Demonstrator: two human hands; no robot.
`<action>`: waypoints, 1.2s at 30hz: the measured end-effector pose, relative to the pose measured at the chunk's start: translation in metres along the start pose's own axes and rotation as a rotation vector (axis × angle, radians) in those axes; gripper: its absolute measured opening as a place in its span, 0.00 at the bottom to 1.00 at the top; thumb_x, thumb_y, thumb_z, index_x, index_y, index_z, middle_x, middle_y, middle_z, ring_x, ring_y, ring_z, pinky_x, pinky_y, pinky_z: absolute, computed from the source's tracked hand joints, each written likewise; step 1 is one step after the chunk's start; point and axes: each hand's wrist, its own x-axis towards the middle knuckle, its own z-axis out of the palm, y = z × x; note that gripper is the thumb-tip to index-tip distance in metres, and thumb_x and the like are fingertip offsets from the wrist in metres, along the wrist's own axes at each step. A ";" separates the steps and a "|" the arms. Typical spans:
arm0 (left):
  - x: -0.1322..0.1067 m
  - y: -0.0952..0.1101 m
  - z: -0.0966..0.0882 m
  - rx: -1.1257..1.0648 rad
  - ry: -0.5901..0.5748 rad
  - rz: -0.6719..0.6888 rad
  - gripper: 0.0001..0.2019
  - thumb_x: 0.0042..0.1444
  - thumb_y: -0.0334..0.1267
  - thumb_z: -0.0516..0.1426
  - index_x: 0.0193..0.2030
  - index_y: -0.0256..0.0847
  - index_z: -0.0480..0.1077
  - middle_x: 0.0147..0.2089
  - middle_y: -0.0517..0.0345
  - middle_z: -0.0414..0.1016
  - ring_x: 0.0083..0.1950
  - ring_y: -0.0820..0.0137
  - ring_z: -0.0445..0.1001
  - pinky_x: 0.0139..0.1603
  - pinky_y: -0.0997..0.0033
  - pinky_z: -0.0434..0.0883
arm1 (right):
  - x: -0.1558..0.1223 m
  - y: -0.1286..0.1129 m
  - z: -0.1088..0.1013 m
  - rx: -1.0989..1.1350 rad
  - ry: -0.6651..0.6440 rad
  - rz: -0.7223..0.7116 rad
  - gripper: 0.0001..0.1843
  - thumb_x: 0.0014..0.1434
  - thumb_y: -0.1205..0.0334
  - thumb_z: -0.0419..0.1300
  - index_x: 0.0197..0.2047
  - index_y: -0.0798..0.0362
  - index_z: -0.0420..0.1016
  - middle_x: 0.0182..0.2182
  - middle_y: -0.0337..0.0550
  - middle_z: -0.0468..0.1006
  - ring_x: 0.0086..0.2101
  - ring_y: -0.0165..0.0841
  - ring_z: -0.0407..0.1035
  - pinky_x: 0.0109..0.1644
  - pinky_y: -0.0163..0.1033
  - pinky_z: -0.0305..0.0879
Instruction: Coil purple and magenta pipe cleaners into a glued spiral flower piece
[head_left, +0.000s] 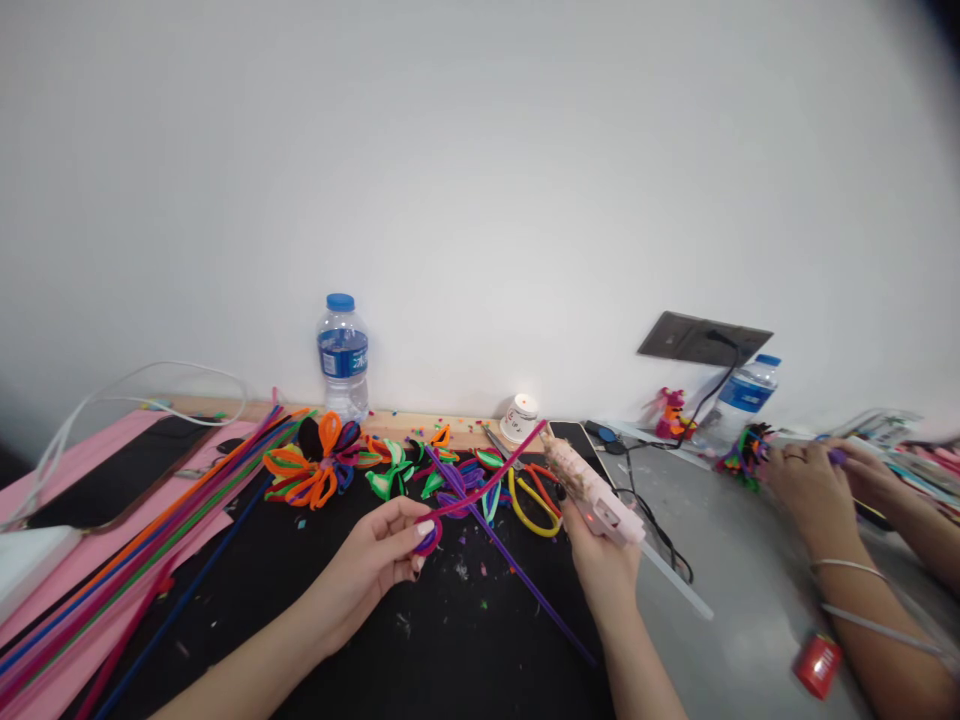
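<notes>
Between the fingertips of my left hand [375, 550] is a small coil of pipe cleaner [428, 538], magenta and purple, with a long magenta tail [491, 488] stretching up to the right. My right hand [602, 560] is wrapped round the handle of a pink glue gun [592, 492]; its nozzle points up and left, close to the tail's end. A clear glue stick [679, 577] sticks out of its back. Beneath the tail lies a loose purple pipe cleaner [525, 580]. Scissors with yellow and orange handles [534, 500] rest just left of the glue gun.
Pipe-cleaner flowers [322, 465] and a water bottle [343, 358] stand behind my left hand. Long pipe cleaners [172, 530] and a phone [120, 470] lie at left. A lit candle on a paper cup [520, 415] is at the back. A co-worker's hands [814, 490] work at right.
</notes>
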 end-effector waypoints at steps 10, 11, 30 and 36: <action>0.000 0.001 0.002 0.009 -0.003 -0.003 0.11 0.46 0.39 0.65 0.32 0.38 0.70 0.24 0.65 0.67 0.23 0.80 0.63 0.26 0.80 0.61 | 0.003 -0.006 -0.001 0.049 0.036 0.041 0.13 0.48 0.55 0.58 0.30 0.55 0.77 0.27 0.47 0.81 0.28 0.39 0.75 0.34 0.37 0.71; 0.000 0.001 0.002 0.010 0.000 -0.003 0.11 0.45 0.39 0.65 0.32 0.38 0.70 0.24 0.65 0.67 0.23 0.80 0.63 0.25 0.80 0.61 | 0.003 -0.006 -0.002 0.052 0.042 0.043 0.13 0.48 0.55 0.59 0.31 0.55 0.77 0.27 0.47 0.81 0.28 0.39 0.75 0.34 0.37 0.71; 0.000 0.000 0.001 0.018 -0.007 -0.010 0.10 0.46 0.39 0.65 0.33 0.38 0.70 0.24 0.65 0.66 0.23 0.81 0.64 0.26 0.80 0.62 | 0.006 0.003 -0.006 0.014 0.109 0.103 0.12 0.45 0.55 0.61 0.27 0.57 0.75 0.23 0.48 0.79 0.28 0.41 0.74 0.32 0.38 0.68; -0.001 -0.001 -0.001 0.017 -0.019 -0.012 0.10 0.48 0.39 0.64 0.34 0.38 0.70 0.25 0.66 0.66 0.23 0.82 0.64 0.26 0.81 0.62 | 0.012 -0.006 -0.012 0.038 0.253 0.186 0.13 0.46 0.56 0.61 0.28 0.59 0.75 0.24 0.48 0.78 0.27 0.40 0.73 0.30 0.38 0.68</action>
